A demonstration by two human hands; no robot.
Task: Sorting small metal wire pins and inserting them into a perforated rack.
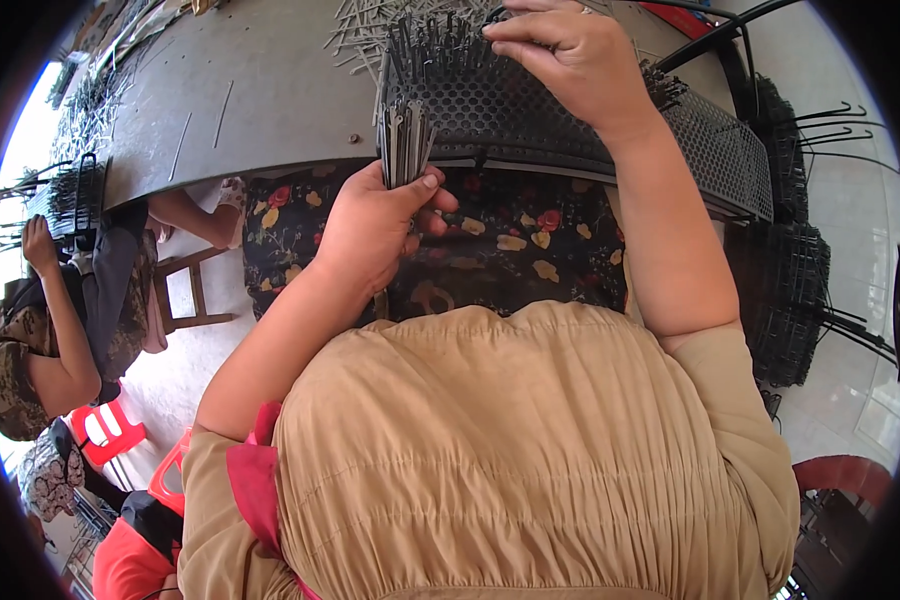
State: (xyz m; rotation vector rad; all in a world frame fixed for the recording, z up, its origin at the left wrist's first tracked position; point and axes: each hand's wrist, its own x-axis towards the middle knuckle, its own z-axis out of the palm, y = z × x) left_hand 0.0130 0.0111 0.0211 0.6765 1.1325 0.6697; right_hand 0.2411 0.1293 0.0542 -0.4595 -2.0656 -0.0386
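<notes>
My left hand (365,225) is closed around a bundle of thin grey metal strips (406,140). The strips stand upright in the grip, and small holes show at some of their tops. Raised at the far side, my right hand (585,65) has thumb and fingers pinched together above a black perforated metal rack (510,115). Whatever lies between those fingertips is too small and dark to make out. Dark upright metal pieces (435,50) crowd the rack's far left part, just left of my right hand.
Loose pale strips (355,30) are heaped behind the rack on the grey table (260,80). Black wire hook racks (785,290) hang on the right. Another person's arm (60,310) works at the far left, near a red stool (110,430). Floral cloth (530,235) hangs below the table edge.
</notes>
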